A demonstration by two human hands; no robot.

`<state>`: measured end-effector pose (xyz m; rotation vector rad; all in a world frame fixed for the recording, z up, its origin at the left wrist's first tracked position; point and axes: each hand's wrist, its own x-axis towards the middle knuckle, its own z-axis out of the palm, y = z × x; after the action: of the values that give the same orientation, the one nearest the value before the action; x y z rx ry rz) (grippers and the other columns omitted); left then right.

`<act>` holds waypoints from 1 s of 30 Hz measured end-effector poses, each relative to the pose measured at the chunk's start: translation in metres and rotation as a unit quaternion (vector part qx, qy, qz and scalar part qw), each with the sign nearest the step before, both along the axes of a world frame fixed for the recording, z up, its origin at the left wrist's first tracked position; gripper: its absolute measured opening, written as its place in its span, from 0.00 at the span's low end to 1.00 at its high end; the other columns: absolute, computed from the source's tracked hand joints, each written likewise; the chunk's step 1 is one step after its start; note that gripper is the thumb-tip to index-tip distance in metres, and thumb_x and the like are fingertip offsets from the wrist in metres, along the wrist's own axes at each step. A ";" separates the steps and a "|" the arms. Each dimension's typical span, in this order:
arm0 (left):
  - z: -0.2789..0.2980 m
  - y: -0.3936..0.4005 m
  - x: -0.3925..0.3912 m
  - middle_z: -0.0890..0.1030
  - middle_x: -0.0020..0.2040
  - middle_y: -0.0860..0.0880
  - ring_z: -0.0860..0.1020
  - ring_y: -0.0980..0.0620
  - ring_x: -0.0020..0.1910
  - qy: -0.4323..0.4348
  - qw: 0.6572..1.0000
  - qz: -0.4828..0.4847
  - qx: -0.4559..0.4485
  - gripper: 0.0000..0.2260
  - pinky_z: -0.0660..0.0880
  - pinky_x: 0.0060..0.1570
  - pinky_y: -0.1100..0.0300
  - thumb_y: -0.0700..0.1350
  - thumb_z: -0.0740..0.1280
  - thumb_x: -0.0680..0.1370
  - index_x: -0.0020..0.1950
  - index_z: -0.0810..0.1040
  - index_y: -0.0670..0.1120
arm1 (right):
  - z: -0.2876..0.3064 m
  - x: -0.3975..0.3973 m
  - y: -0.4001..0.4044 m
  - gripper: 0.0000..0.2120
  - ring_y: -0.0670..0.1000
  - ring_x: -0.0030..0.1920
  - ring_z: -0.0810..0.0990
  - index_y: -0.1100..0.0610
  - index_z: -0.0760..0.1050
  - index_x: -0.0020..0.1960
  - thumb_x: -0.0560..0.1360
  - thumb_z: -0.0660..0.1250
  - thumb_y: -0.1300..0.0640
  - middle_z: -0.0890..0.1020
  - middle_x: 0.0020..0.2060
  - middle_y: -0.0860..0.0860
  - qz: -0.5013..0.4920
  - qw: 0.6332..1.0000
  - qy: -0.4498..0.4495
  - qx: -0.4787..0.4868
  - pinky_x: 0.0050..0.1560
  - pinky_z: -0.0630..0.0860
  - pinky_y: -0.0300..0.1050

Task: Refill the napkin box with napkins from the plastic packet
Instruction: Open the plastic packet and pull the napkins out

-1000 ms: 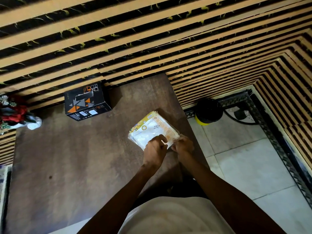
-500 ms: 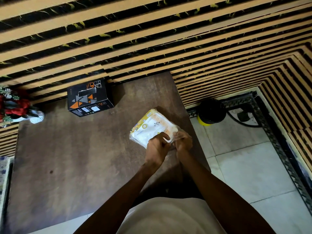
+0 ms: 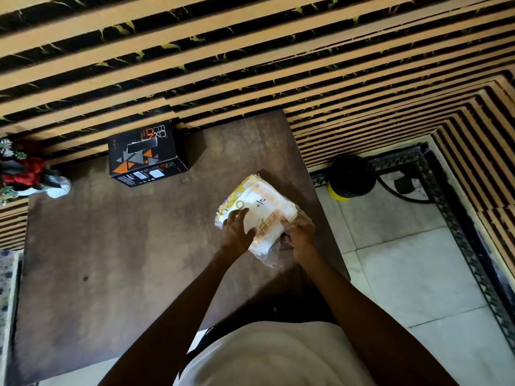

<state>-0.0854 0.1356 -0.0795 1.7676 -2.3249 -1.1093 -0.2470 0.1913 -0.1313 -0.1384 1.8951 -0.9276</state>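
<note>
A clear plastic packet [image 3: 257, 207] of white napkins, printed yellow and orange, lies near the right edge of the brown table [image 3: 125, 246]. My left hand [image 3: 235, 232] rests on the packet's near left side with its fingers spread over the top. My right hand [image 3: 299, 232] pinches the loose clear plastic at the packet's near right end. The black napkin box [image 3: 145, 158], with orange and grey triangles and a slot on top, stands at the table's back, well left of both hands.
A striped black and tan wall [image 3: 250, 51] runs behind the table. Red flowers in a white vase [image 3: 25, 174] stand at the far left. On the tiled floor to the right sits a black and yellow round object [image 3: 348, 176].
My left hand has slid up onto the packet with fingers spread. My right hand has pulled the plastic open at the near end, so loose film now hangs out.
</note>
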 end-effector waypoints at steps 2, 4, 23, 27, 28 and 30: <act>-0.002 -0.003 0.005 0.69 0.72 0.39 0.68 0.40 0.70 0.000 1.000 -0.014 -0.010 0.27 0.65 0.69 0.48 0.43 0.69 0.76 0.73 0.67 0.42 | 0.012 0.002 -0.005 0.22 0.55 0.46 0.82 0.59 0.75 0.62 0.70 0.75 0.55 0.81 0.53 0.53 0.018 0.999 -0.038 0.003 0.40 0.84 0.46; -0.002 -0.006 0.008 0.71 0.70 0.39 0.70 0.40 0.68 0.022 1.000 -0.003 -0.010 0.25 0.67 0.67 0.48 0.43 0.68 0.76 0.73 0.68 0.42 | 0.019 0.004 -0.011 0.25 0.54 0.43 0.81 0.62 0.71 0.65 0.72 0.74 0.57 0.80 0.51 0.55 0.049 0.993 -0.104 -0.006 0.36 0.83 0.42; -0.011 -0.063 0.046 0.71 0.31 0.47 0.69 0.52 0.31 0.120 0.928 0.229 0.268 0.14 0.66 0.38 0.59 0.43 0.59 0.81 0.34 0.71 0.48 | 0.035 -0.011 0.012 0.09 0.50 0.51 0.83 0.61 0.74 0.58 0.78 0.63 0.65 0.80 0.55 0.58 0.065 0.977 -0.203 -0.007 0.52 0.79 0.44; -0.018 -0.042 0.050 0.69 0.32 0.47 0.67 0.52 0.32 0.145 0.907 0.247 0.308 0.12 0.63 0.37 0.61 0.45 0.58 0.82 0.40 0.75 0.49 | 0.046 0.000 0.014 0.06 0.52 0.44 0.79 0.54 0.73 0.46 0.78 0.64 0.64 0.81 0.49 0.55 0.077 0.976 -0.205 -0.006 0.45 0.78 0.47; -0.018 -0.039 0.050 0.69 0.33 0.47 0.66 0.52 0.32 0.159 0.899 0.256 0.316 0.11 0.63 0.37 0.61 0.45 0.58 0.82 0.41 0.76 0.49 | 0.045 -0.001 0.020 0.07 0.49 0.41 0.78 0.53 0.72 0.44 0.79 0.63 0.61 0.79 0.47 0.53 0.073 0.977 -0.200 0.003 0.39 0.78 0.43; -0.017 -0.035 0.048 0.71 0.35 0.45 0.67 0.52 0.32 0.177 0.892 0.258 0.327 0.10 0.63 0.35 0.61 0.44 0.58 0.82 0.44 0.77 0.48 | 0.026 -0.008 0.021 0.07 0.46 0.37 0.79 0.53 0.70 0.42 0.75 0.67 0.59 0.76 0.43 0.51 0.073 0.968 -0.238 0.005 0.31 0.79 0.35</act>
<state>-0.0375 0.1010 -0.0964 1.9420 -1.2215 -2.0072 -0.2550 0.2123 -0.1052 -0.0414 1.4245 -0.7683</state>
